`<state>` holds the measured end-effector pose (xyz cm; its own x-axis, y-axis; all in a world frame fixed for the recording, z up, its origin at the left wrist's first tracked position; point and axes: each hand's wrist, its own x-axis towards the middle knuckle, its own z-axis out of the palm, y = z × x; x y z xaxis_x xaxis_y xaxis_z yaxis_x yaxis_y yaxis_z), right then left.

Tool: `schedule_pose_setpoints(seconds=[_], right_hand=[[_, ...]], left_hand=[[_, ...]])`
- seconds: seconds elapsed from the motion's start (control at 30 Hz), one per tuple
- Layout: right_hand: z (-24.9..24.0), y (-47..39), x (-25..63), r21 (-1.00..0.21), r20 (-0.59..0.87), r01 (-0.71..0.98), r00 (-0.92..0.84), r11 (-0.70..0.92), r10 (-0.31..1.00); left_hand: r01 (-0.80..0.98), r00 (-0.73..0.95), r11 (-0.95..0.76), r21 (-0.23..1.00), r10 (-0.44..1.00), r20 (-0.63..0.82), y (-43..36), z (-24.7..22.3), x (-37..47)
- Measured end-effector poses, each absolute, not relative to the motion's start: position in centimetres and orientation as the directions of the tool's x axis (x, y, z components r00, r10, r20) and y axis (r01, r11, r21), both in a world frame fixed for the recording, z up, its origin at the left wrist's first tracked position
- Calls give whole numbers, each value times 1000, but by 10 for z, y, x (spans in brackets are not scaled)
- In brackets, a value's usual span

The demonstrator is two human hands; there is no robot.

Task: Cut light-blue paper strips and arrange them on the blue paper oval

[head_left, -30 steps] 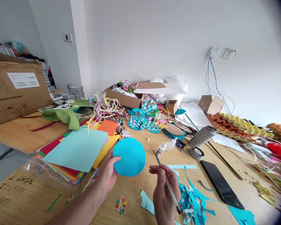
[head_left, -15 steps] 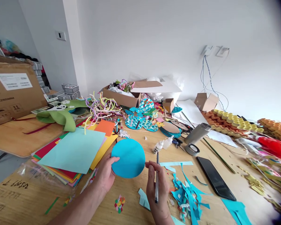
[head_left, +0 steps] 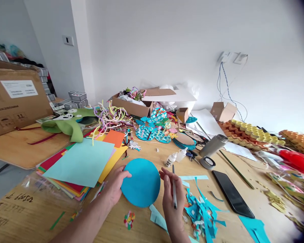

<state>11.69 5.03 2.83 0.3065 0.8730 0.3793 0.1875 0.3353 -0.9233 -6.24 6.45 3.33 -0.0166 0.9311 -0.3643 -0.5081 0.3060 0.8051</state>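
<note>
Blue card, cut into a disc, sits at the centre of my remote view, held over the front of the wooden table. I have the left hand clamped on the disc's left edge, thumb on top and the other fingers mostly hidden below. My right hand has its fingers closed around a pen, fingertips close by the disc's right edge; I cannot tell whether they touch it. To the left I see a stack of coloured paper; nearer me lie small coloured dots. Right of the pen are blue scraps and a black phone. Two small bottles stand just beyond the right hand.
</note>
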Motion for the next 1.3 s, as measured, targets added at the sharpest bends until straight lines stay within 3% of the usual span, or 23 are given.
schedule_pose_setpoints(seconds=[0.13, 0.37, 0.57, 0.7, 0.93, 1.07, 1.3], right_hand=[[29, 60, 120, -978, 188, -26, 303, 205, 934], [17, 61, 121, -968, 224, -22, 388, 252, 894], [10, 62, 120, -958, 177, -126, 440, 256, 880], [11, 62, 122, -969, 186, -67, 430, 236, 883], [10, 65, 128, -975, 153, -72, 474, 212, 867], [7, 66, 130, -964, 247, 19, 440, 266, 863], [11, 60, 126, -787, 530, 469, 180, 402, 829]], left_hand=[[-442, 125, 358, 822, 932, -339, 61, 36, -62], [-520, 10, 236, 821, 963, -271, 66, 43, -65], [-570, 67, 250, 783, 963, -260, 67, 40, -65], [-578, 56, 242, 779, 965, -258, 67, 36, -64], [-340, -42, 225, 913, 966, -254, 66, 39, -63], [-332, -80, 237, 913, 958, -277, 66, 39, -61], [-281, -59, 256, 925, 957, -283, 66, 26, -56]])
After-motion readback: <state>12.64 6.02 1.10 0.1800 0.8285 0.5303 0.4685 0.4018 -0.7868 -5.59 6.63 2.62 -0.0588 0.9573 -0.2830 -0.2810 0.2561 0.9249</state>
